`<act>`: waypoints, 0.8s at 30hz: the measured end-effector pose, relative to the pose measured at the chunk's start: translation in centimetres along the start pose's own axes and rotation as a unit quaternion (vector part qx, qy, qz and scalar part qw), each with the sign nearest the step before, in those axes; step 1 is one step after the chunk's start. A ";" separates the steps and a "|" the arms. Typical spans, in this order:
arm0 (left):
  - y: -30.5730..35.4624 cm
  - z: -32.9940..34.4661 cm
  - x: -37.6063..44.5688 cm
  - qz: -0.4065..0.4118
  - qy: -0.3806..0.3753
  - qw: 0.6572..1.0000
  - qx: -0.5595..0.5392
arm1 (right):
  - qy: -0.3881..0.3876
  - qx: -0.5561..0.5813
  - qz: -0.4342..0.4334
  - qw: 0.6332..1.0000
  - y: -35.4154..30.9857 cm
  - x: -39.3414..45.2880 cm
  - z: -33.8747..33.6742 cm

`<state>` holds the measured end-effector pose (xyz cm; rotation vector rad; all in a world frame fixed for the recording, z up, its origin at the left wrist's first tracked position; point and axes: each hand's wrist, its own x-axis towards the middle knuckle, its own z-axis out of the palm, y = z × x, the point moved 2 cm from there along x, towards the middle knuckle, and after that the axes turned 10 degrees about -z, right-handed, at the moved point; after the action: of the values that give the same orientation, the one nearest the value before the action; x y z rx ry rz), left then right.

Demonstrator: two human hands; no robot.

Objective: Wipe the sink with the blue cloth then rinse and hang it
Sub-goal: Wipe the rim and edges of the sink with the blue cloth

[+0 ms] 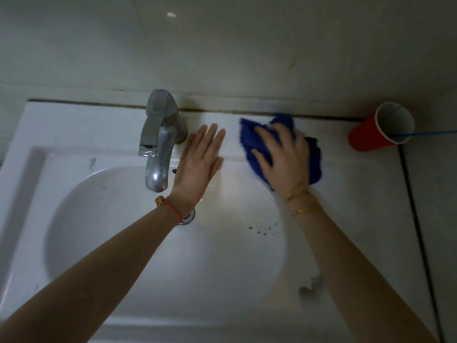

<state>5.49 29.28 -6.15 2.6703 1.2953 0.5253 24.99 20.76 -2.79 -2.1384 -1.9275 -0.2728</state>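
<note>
The white sink point(81, 129) fills the view, its basin below the metal tap point(158, 134). A crumpled blue cloth point(314, 159) lies on the sink's back right ledge. My right hand point(282, 157) presses flat on the cloth with its fingers spread. My left hand point(200, 159) is flat with straight fingers over the ledge just right of the tap, holding nothing. The drain point(188, 217) shows partly under my left wrist. Dark specks dot the basin's right slope, and a grey smear marks the front right rim.
A red cup point(371, 137) with a white inside stands at the back right corner, and a thin blue stick rests in it and runs off right. A tiled wall rises right behind the sink. A dark seam runs down the right side.
</note>
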 end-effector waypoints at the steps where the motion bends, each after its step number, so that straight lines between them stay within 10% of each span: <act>1: 0.0 0.0 0.0 -0.001 0.003 1.000 0.001 | 0.010 -0.014 0.040 0.999 1.9 -0.7 -0.4; 5: 0.1 -0.1 0.0 -0.002 0.008 1.000 -0.001 | 0.045 -0.035 0.194 0.979 3.1 -0.8 -1.0; 12: 0.0 0.0 0.1 -0.003 0.002 1.000 -0.010 | 0.013 0.025 -0.004 1.000 -1.7 0.9 0.2; 19: 0.2 -0.1 0.1 -0.001 0.010 1.000 0.001 | 0.045 -0.039 0.219 0.974 3.5 -0.8 -1.3; 24: 0.0 0.1 0.0 -0.004 0.000 1.000 -0.011 | 0.015 0.018 0.015 1.000 -3.5 1.9 0.3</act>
<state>5.52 29.29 -6.21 2.6462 1.2924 0.5343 21.65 22.95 -2.29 -2.1267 -1.8680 -0.2624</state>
